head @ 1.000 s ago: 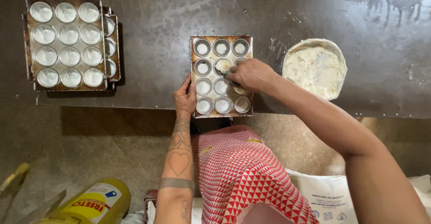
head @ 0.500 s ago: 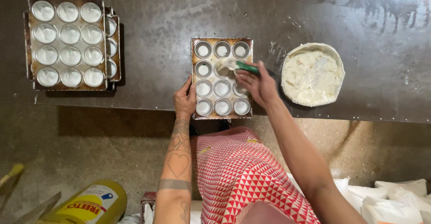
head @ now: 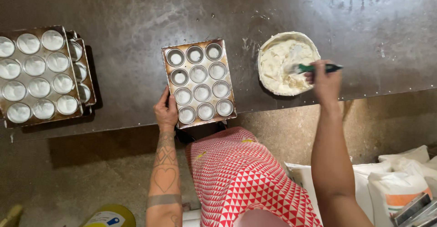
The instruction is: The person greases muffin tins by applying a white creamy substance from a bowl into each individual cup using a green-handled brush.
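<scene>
A metal muffin tray (head: 198,82) with several round cups lies on the dark worktop; each cup has a white smear inside. My left hand (head: 165,110) rests on the tray's near left edge, fingers gripping it. To the right stands a round bowl (head: 287,63) full of white paste. My right hand (head: 326,78) holds a green-handled brush (head: 314,68) with its bristles in the paste.
At the far left, stacked muffin trays (head: 41,74) with white-filled cups sit on the worktop (head: 136,13). White sacks (head: 400,177) lie on the floor at the lower right. A yellow container (head: 109,217) stands at the bottom left. My red patterned apron fills the bottom centre.
My right hand with the brush has moved from over the tray's cups rightward to the bowl. The left hand has stayed on the tray's edge.
</scene>
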